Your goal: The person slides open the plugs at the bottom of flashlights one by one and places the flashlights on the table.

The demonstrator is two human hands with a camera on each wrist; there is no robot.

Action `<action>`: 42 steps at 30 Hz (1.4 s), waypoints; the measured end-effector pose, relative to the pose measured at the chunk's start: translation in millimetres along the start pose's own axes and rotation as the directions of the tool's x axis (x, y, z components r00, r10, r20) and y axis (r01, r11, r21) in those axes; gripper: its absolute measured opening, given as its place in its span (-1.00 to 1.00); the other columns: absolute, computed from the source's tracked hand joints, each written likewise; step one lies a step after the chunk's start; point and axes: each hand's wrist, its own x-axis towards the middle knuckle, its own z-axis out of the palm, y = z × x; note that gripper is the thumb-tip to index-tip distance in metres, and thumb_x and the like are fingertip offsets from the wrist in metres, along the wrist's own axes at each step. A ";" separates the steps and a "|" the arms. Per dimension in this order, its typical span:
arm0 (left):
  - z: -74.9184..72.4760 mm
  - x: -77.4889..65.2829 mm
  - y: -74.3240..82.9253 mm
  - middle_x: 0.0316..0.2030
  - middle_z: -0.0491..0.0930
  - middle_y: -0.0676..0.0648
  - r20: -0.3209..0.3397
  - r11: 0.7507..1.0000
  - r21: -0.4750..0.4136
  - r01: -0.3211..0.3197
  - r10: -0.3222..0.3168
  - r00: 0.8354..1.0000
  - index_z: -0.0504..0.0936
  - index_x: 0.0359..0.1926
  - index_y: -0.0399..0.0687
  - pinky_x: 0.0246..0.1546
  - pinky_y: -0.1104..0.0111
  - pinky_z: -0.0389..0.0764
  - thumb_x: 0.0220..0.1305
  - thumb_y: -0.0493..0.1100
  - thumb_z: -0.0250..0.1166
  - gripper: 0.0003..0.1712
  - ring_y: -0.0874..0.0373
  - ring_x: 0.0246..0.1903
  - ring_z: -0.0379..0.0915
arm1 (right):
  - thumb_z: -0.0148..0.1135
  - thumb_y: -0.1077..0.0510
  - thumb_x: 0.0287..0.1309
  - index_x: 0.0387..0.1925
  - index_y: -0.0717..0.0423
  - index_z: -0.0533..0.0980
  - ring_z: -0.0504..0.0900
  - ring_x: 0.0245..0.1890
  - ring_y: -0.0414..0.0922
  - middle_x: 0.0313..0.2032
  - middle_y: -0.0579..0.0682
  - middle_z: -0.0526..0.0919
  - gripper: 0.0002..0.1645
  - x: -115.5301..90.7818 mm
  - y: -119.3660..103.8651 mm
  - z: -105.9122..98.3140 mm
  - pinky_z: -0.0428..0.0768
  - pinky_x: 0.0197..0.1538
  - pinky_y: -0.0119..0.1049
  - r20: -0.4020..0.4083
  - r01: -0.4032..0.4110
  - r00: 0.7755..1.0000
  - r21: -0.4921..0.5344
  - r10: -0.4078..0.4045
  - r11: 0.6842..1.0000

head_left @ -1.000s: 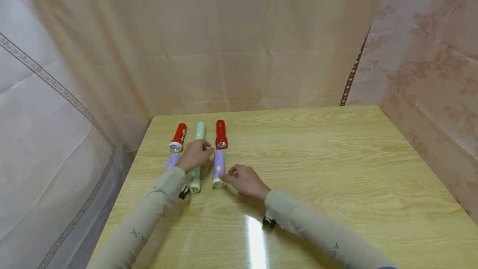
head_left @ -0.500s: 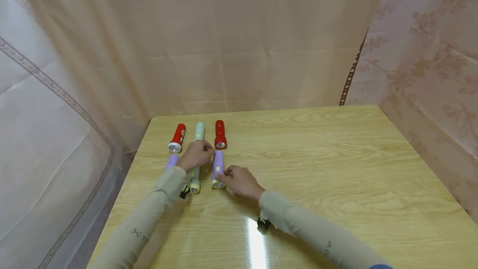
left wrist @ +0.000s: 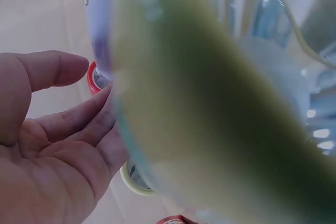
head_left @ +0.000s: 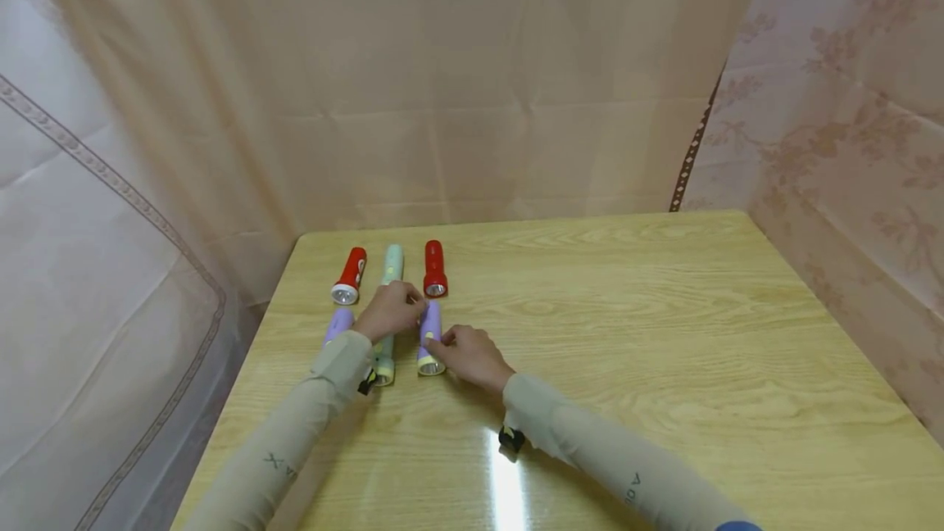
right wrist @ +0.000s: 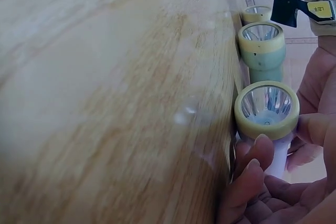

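From where I stand, everything centres on a lilac plastic flashlight (head_left: 433,319) with a pale yellow lens rim, lying flat on the wood-grained worktop (head_left: 627,351), left of its middle. The right hand (head_left: 474,357) is the nearer one: the flashlight lies immediately to the left of its fingers, which meet it close to the lens end. They pinch it, the thumb on the upper side and two curled fingertips low against it, next to the worktop. The left hand (head_left: 391,310) reaches over a pale green flashlight (head_left: 386,348) to the far, tail end. Its thumb and fingers stand apart, loosely extended, gripping nothing; I cannot tell whether any fingertip touches the tail.

The lilac flashlight's long axis runs almost straight away from the person, roughly square to the far edge. The lens faces the person, and the tail points at the lens of a dark red flashlight (head_left: 434,265) just beyond. The green one alongside points its lens the same way, as does a brighter red flashlight with a white rim (head_left: 351,270).
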 end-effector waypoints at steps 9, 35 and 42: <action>-0.4 0.0 3.5 -0.34 0.70 -0.11 0.023 1.000 0.017 0.020 -0.021 1.000 0.71 -0.08 -0.31 -0.43 0.36 0.60 0.47 -0.17 0.23 -0.74 0.12 -0.45 0.61 | 0.27 -0.18 0.38 -0.14 0.21 0.63 0.52 -0.56 -0.18 -0.43 -0.07 0.65 -0.51 0.6 -0.9 -0.6 0.45 -0.51 -0.33 0.019 -0.018 1.000 0.047 0.017 0.999; -1.9 -5.9 9.7 -0.42 0.69 -0.07 0.082 0.999 0.021 0.032 -0.033 0.996 0.68 -0.04 -0.32 -0.41 0.39 0.53 0.41 -0.09 0.36 -0.66 0.12 -0.44 0.56 | 0.37 -0.06 0.31 -0.19 0.22 0.62 0.49 -0.51 -0.26 -0.45 -0.12 0.63 -0.62 2.1 2.9 -0.4 0.47 -0.42 -0.40 -0.034 0.093 0.995 -0.024 -0.093 0.995; -5.1 -6.8 9.7 -0.41 0.66 -0.10 0.059 0.998 0.009 0.057 -0.057 0.997 0.64 -0.10 -0.28 -0.39 0.32 0.55 0.44 -0.07 0.33 -0.70 0.07 -0.42 0.56 | 0.38 -0.04 0.31 -0.15 0.24 0.62 0.47 -0.49 -0.25 -0.44 -0.12 0.60 -0.62 1.4 2.4 0.0 0.45 -0.42 -0.40 -0.030 0.134 0.990 -0.033 -0.135 0.990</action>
